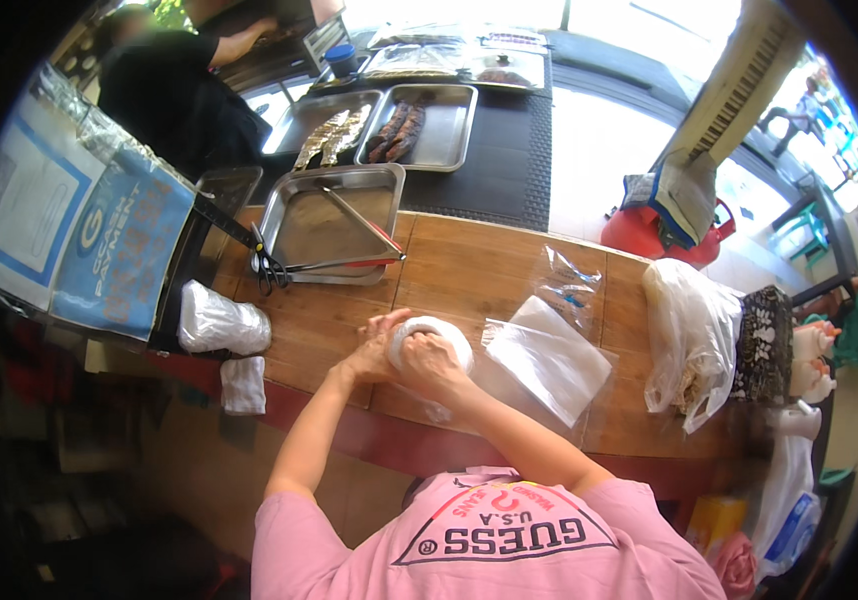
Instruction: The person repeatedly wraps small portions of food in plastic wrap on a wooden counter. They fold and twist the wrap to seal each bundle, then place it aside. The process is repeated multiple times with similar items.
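A white round item (pixel 455 334), perhaps a bowl or a roll, is held low over the wooden table in front of me. My left hand (pixel 378 352) grips its left side. With curled fingers, my right hand (pixel 432 364) takes hold at its middle and hides part of it. Some clear plastic film (pixel 435 409) shows just below my hands. To the right of them lies a stack of translucent plastic bags (pixel 549 364), flat on the wood. A smaller clear plastic packet (pixel 570 289) with blue marks lies above that stack.
A steel tray (pixel 324 217) holds tongs (pixel 361 221); scissors (pixel 270 271) rest at its corner. Beyond are trays with grilled meat (pixel 399 131) and foil-wrapped pieces (pixel 333 136). A plastic-wrapped bundle (pixel 222 321) sits left, a white plastic bag (pixel 688 330) right. A person (pixel 173 90) stands far left.
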The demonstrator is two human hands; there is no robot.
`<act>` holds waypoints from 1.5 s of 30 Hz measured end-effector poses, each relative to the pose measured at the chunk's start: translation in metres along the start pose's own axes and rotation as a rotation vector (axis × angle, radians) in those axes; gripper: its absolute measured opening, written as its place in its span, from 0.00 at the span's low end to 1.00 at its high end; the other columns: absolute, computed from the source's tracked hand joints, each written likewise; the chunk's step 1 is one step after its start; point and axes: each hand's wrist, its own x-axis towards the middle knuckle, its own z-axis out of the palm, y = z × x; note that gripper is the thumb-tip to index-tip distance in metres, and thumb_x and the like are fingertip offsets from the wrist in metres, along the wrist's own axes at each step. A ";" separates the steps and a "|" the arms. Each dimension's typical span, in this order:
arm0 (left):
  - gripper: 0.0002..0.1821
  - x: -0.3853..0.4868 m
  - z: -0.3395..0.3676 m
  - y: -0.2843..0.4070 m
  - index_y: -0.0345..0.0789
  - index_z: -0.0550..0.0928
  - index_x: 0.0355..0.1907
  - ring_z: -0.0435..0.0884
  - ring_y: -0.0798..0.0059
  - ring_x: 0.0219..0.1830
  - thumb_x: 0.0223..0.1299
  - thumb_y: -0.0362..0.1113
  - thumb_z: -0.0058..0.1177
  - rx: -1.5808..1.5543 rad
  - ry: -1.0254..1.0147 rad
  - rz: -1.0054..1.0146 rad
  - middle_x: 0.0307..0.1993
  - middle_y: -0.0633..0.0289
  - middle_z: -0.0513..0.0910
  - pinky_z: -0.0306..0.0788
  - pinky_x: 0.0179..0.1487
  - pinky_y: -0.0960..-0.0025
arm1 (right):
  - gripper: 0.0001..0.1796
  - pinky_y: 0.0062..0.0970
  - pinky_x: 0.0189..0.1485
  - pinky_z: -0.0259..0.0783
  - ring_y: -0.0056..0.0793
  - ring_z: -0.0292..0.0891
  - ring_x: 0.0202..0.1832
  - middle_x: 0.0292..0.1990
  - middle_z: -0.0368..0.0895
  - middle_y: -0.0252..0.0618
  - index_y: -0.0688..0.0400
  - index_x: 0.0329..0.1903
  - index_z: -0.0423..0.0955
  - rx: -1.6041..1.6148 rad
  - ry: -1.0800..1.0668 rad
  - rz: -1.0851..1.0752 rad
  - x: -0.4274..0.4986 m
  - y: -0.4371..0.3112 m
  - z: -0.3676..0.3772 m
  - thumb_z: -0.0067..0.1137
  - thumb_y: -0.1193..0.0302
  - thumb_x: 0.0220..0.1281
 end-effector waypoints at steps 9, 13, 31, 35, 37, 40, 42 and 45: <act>0.62 -0.027 -0.016 0.007 0.38 0.61 0.72 0.52 0.56 0.73 0.29 0.55 0.76 -0.055 0.186 -0.118 0.73 0.57 0.53 0.55 0.71 0.53 | 0.12 0.39 0.47 0.75 0.42 0.77 0.46 0.36 0.82 0.42 0.62 0.39 0.80 0.307 0.238 -0.037 -0.051 0.012 -0.060 0.58 0.78 0.49; 0.37 -0.051 -0.023 0.048 0.36 0.73 0.62 0.64 0.61 0.65 0.48 0.43 0.70 -0.172 0.759 -0.096 0.63 0.55 0.67 0.67 0.61 0.60 | 0.07 0.38 0.45 0.74 0.44 0.75 0.41 0.33 0.79 0.44 0.62 0.37 0.78 0.031 0.405 0.335 -0.135 0.062 -0.097 0.58 0.77 0.53; 0.10 0.022 0.052 0.263 0.29 0.85 0.43 0.83 0.82 0.33 0.59 0.30 0.63 -0.847 0.345 -0.070 0.34 0.58 0.87 0.77 0.40 0.76 | 0.15 0.24 0.29 0.75 0.27 0.80 0.28 0.32 0.79 0.41 0.65 0.40 0.69 1.107 0.455 0.932 -0.181 0.098 -0.120 0.66 0.77 0.54; 0.10 0.022 0.043 0.258 0.27 0.84 0.42 0.83 0.80 0.34 0.58 0.28 0.63 -1.035 0.377 -0.018 0.34 0.59 0.87 0.77 0.42 0.77 | 0.20 0.23 0.31 0.76 0.28 0.80 0.34 0.34 0.78 0.40 0.63 0.44 0.65 1.582 0.487 0.864 -0.160 0.082 -0.127 0.67 0.82 0.54; 0.12 0.019 0.035 0.246 0.26 0.84 0.43 0.83 0.80 0.35 0.58 0.28 0.63 -1.012 0.386 0.006 0.35 0.59 0.87 0.77 0.42 0.77 | 0.21 0.22 0.32 0.76 0.25 0.80 0.35 0.35 0.76 0.38 0.62 0.45 0.65 1.640 0.389 0.900 -0.151 0.077 -0.129 0.68 0.83 0.53; 0.06 0.014 0.031 0.232 0.28 0.82 0.40 0.82 0.80 0.32 0.62 0.28 0.59 -1.273 0.400 -0.026 0.34 0.61 0.86 0.79 0.42 0.74 | 0.21 0.20 0.31 0.74 0.21 0.78 0.34 0.34 0.76 0.36 0.61 0.45 0.66 1.549 0.365 0.760 -0.141 0.072 -0.129 0.68 0.82 0.53; 0.06 0.011 0.032 0.226 0.30 0.79 0.42 0.82 0.79 0.37 0.67 0.31 0.54 -1.538 0.361 -0.092 0.36 0.64 0.83 0.80 0.48 0.70 | 0.20 0.19 0.31 0.73 0.20 0.76 0.32 0.33 0.76 0.35 0.61 0.44 0.67 1.229 0.396 0.635 -0.136 0.069 -0.129 0.67 0.83 0.52; 0.08 0.007 0.035 0.225 0.33 0.76 0.46 0.81 0.78 0.44 0.69 0.34 0.51 -1.991 0.287 0.065 0.41 0.63 0.82 0.78 0.52 0.70 | 0.12 0.23 0.33 0.73 0.19 0.74 0.29 0.33 0.77 0.35 0.63 0.38 0.73 0.621 0.521 0.598 -0.129 0.067 -0.128 0.66 0.79 0.51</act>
